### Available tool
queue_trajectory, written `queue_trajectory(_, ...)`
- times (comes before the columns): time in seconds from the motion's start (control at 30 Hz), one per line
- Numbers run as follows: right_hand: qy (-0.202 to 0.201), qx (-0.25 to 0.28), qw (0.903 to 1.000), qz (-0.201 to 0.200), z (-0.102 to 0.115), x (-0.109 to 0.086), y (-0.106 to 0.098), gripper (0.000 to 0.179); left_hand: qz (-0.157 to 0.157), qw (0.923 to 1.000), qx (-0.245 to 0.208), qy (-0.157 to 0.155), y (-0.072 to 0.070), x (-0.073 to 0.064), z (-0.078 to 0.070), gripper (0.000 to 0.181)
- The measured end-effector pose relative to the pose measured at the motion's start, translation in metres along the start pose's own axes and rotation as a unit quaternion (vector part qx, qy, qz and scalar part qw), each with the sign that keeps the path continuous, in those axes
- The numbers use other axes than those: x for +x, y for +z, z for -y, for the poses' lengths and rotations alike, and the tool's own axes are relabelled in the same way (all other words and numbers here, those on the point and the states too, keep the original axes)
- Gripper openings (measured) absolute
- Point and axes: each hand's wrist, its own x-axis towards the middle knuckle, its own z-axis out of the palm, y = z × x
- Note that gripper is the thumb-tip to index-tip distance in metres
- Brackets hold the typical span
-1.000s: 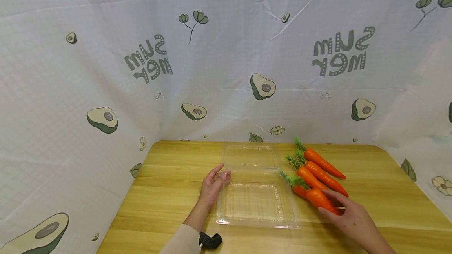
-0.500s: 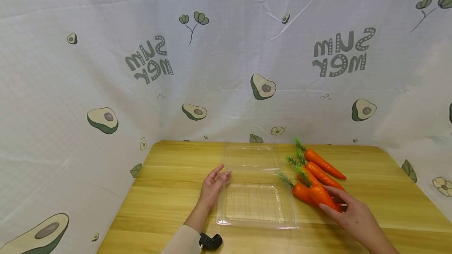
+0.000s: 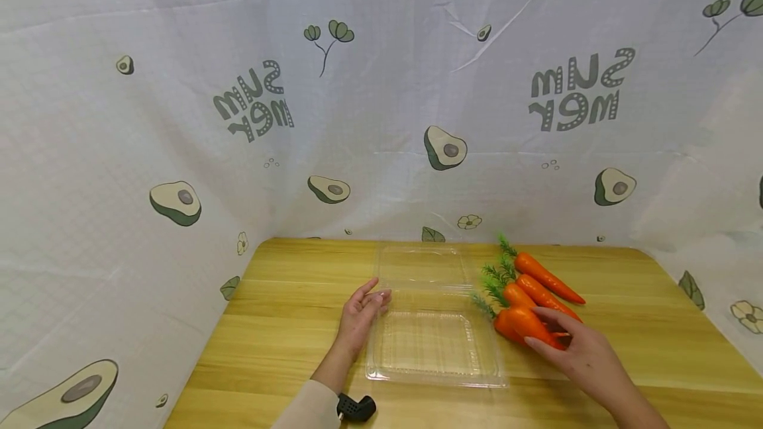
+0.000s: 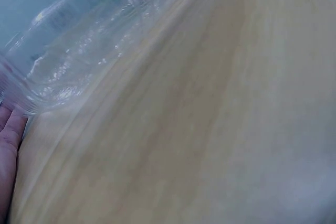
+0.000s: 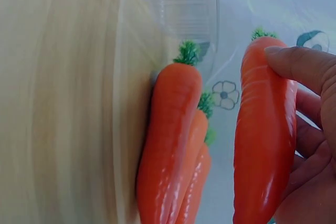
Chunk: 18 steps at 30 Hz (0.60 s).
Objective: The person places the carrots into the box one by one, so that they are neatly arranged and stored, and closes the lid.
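Observation:
In the head view, my right hand holds an orange carrot with a green leafy top, between thumb and fingers. The right wrist view shows this carrot raised apart from several other carrots lying side by side on the wood. A clear plastic clamshell box lies unfolded on the table, left of the carrots. Along its left side, my left hand rests with relaxed fingers at the rim. The left wrist view has the fingers right by the box's corner.
The box's lid is folded back toward the far table edge. Behind the wooden table hangs a white cloth printed with avocados. A black device is strapped to the left wrist.
My right hand has lifted the carrot off the near side of the row and shifted it slightly left and away. The left hand and the box stay put.

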Motion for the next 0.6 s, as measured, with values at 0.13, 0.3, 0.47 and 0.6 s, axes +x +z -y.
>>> queue_trajectory(0.13,-0.007,0.004,1.0,-0.003,0.006,0.002,0.002,0.058,0.005,1.0,0.004,0.005,-0.001,0.0,0.001,0.057)
queue_trajectory(0.3,-0.015,0.013,0.9998,-0.001,0.014,0.006,0.004,0.059,0.01,0.9999,0.007,0.008,-0.002,0.0,0.002,0.057)
queue_trajectory(0.47,-0.046,0.032,0.9983,-0.013,0.023,0.011,0.008,0.055,0.009,1.0,0.001,-0.001,-0.002,0.0,0.001,0.057)
queue_trajectory(0.6,-0.062,0.045,0.997,-0.017,0.03,0.015,0.011,0.055,0.008,1.0,0.003,-0.003,-0.002,0.0,0.001,0.057)
